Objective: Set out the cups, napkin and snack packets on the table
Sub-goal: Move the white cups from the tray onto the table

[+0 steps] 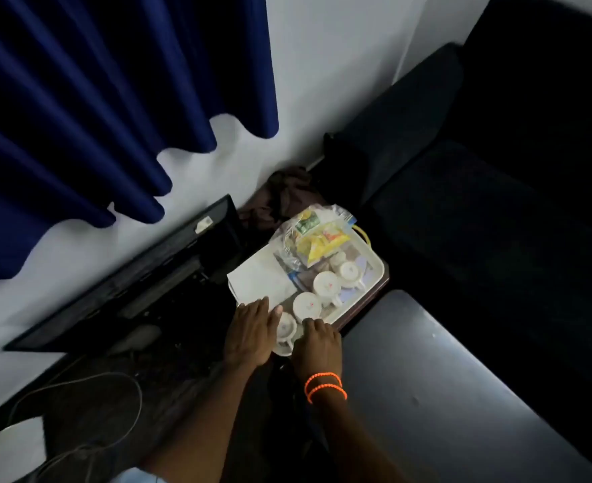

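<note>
Your left hand (249,331) and right hand (317,346) rest with fingers spread, gripping nothing, at the nearest cup (285,325) on the tray (374,270); probably fragile china, so lift by its handle.

text: none legible | snack packets (317,235): print too blurred | cups (326,284): small marks, possibly logos, unreadable

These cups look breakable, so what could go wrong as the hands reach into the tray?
The cups sit upside down and close together on the tray; lifting the nearest one could knock its neighbours. The snack packets are heaped loosely at the far end and might slide off. The scene is dim, which makes misjudging a grasp likelier.
</note>
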The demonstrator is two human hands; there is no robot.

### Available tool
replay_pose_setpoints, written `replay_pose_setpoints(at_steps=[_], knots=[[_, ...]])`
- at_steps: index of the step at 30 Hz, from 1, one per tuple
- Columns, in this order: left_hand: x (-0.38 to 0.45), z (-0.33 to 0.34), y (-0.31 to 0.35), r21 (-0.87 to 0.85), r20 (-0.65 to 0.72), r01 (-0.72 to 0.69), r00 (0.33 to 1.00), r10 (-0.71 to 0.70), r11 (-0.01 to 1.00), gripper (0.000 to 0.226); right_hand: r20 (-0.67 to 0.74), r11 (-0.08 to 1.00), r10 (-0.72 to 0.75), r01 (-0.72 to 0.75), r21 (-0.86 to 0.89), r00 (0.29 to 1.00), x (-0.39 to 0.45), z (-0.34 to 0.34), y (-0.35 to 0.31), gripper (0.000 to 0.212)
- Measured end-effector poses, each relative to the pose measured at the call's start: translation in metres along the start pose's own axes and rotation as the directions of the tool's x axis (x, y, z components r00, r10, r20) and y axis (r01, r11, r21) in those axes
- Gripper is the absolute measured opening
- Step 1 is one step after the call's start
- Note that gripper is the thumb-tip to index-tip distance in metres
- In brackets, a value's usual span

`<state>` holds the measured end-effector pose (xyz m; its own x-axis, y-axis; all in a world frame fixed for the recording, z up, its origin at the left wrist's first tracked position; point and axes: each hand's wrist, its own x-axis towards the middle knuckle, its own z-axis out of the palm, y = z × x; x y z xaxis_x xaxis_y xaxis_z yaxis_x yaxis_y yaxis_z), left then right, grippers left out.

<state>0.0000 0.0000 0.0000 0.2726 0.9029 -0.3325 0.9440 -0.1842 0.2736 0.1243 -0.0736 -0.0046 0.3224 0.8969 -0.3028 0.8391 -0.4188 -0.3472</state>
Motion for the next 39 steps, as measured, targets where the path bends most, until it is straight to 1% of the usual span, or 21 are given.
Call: replay_pose_setpoints(at_steps=[3, 5, 6, 7, 10, 12, 14, 17, 20, 22, 24, 26, 28, 30, 31, 32, 34, 35, 36, 38, 39], knots=[[0.008, 0.009, -0.005, -0.152, 0.059, 0.079, 0.996, -0.070, 0.985, 0.076, 0.077, 0.996, 0.080, -0.082, 0.027, 0.994, 0.002, 0.022, -0.002, 0.027], [0.012, 0.014, -0.008, -0.246, 0.112, 0.155, 0.985, -0.130, 0.957, 0.065, 0.134, 0.987, 0.136, -0.146, 0.072, 0.982, 0.002, 0.031, -0.004, 0.025], [0.014, 0.019, -0.008, -0.268, 0.137, 0.163, 0.982, -0.130, 0.950, 0.058, 0.149, 0.980, 0.151, -0.168, 0.107, 0.977, 0.003, 0.035, -0.005, 0.026], [0.017, 0.021, -0.008, -0.289, 0.149, 0.185, 0.978, -0.147, 0.939, 0.058, 0.156, 0.970, 0.172, -0.195, 0.147, 0.973, 0.004, 0.038, -0.006, 0.028], [0.023, 0.022, 0.000, -0.324, 0.134, 0.254, 0.966, -0.222, 0.911, 0.074, 0.165, 0.921, 0.250, -0.287, 0.262, 0.954, 0.007, 0.039, -0.011, 0.030], [0.021, 0.023, 0.009, -0.337, 0.146, 0.312, 0.949, -0.278, 0.888, 0.072, 0.176, 0.876, 0.305, -0.348, 0.334, 0.936, 0.007, 0.037, -0.015, 0.027], [0.014, 0.022, 0.013, -0.374, 0.105, 0.380, 0.924, -0.368, 0.846, 0.068, 0.184, 0.802, 0.347, -0.392, 0.451, 0.920, 0.006, 0.032, -0.018, 0.024], [0.002, 0.021, 0.010, -0.501, 0.082, 0.463, 0.866, -0.493, 0.731, 0.058, 0.191, 0.630, 0.390, -0.412, 0.659, 0.901, 0.000, 0.020, -0.021, 0.023], [-0.009, 0.018, 0.015, -0.646, 0.142, 0.469, 0.849, -0.509, 0.602, 0.055, 0.220, 0.413, 0.438, -0.412, 0.812, 0.872, -0.009, 0.006, -0.021, 0.020], [-0.015, 0.018, 0.023, -0.710, 0.183, 0.458, 0.854, -0.487, 0.536, 0.059, 0.222, 0.288, 0.464, -0.383, 0.878, 0.857, -0.018, -0.002, -0.014, 0.020], [-0.019, 0.020, 0.036, -0.762, 0.232, 0.436, 0.874, -0.427, 0.478, 0.063, 0.202, 0.210, 0.501, -0.344, 0.915, 0.842, -0.026, -0.008, -0.001, 0.018], [-0.022, 0.026, 0.054, -0.812, 0.278, 0.408, 0.899, -0.337, 0.418, 0.062, 0.155, 0.175, 0.532, -0.288, 0.941, 0.832, -0.035, -0.015, 0.017, 0.010], [-0.024, 0.031, 0.072, -0.843, 0.326, 0.398, 0.913, -0.246, 0.361, 0.059, 0.075, 0.175, 0.549, -0.203, 0.963, 0.832, -0.041, -0.022, 0.036, 0.006], [-0.028, 0.036, 0.095, -0.873, 0.368, 0.396, 0.918, -0.149, 0.286, 0.056, 0.018, 0.161, 0.617, -0.149, 0.976, 0.787, -0.047, -0.028, 0.060, 0.018], [-0.031, 0.038, 0.107, -0.885, 0.392, 0.404, 0.915, -0.095, 0.230, 0.056, 0.041, 0.105, 0.648, -0.142, 0.984, 0.761, -0.050, -0.031, 0.073, 0.027], [-0.035, 0.042, 0.118, -0.891, 0.416, 0.416, 0.908, -0.041, 0.182, 0.056, 0.092, 0.017, 0.655, -0.136, 0.991, 0.750, -0.054, -0.033, 0.087, 0.036], [-0.044, 0.051, 0.140, -0.886, 0.454, 0.446, 0.890, 0.049, 0.126, 0.053, 0.228, -0.176, 0.581, -0.153, 0.972, 0.782, -0.064, -0.035, 0.116, 0.047], [-0.048, 0.058, 0.150, -0.876, 0.478, 0.469, 0.875, 0.079, 0.111, 0.052, 0.277, -0.248, 0.517, -0.168, 0.954, 0.810, -0.072, -0.036, 0.132, 0.046], [-0.052, 0.066, 0.160, -0.863, 0.503, 0.493, 0.858, 0.104, 0.110, 0.052, 0.297, -0.289, 0.458, -0.176, 0.941, 0.838, -0.081, -0.036, 0.149, 0.043], [-0.062, 0.081, 0.181, -0.835, 0.548, 0.526, 0.821, 0.159, 0.160, 0.057, 0.295, -0.297, 0.399, -0.182, 0.938, 0.868, -0.103, -0.035, 0.181, 0.041], [-0.068, 0.090, 0.191, -0.821, 0.568, 0.533, 0.799, 0.199, 0.204, 0.059, 0.286, -0.282, 0.407, -0.178, 0.943, 0.867, -0.113, -0.034, 0.196, 0.042]])
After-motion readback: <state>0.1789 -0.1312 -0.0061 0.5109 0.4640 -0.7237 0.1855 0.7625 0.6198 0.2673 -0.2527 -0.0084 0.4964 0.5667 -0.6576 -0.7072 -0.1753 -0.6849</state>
